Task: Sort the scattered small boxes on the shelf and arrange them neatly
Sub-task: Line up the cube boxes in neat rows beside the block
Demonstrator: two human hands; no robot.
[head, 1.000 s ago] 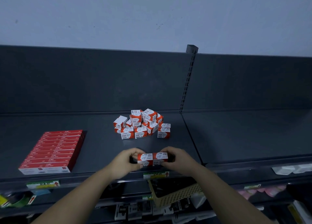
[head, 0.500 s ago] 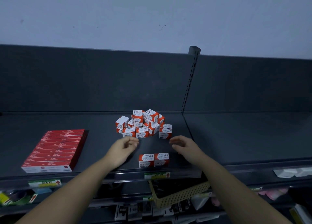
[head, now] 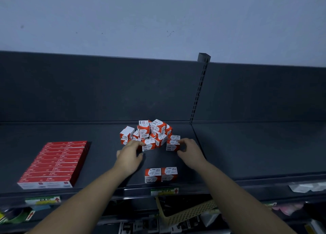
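Head view: two bare hands reach into a heap of little cardboard boxes on a dark shelf.

Jumbled red-and-white small boxes (head: 150,133), squat and cube-like with printed faces, sit piled at 12 o'clock, toward the back of the matte grey shelf (head: 98,163). The right hand (head: 191,151) pinches one box (head: 172,145) at the heap's 4 o'clock edge, with its fingers over the top and its thumb low on the side. The left hand (head: 129,156) lays curled fingers on the heap's 7 o'clock corner; whether they grip anything I cannot tell. A pair of boxes (head: 160,174) stands side by side, touching, at 6 o'clock near the shelf's front lip. At 9 o'clock lies a flat block of long red cartons (head: 53,165). Below, a pale perforated plastic basket (head: 187,213) tilts.
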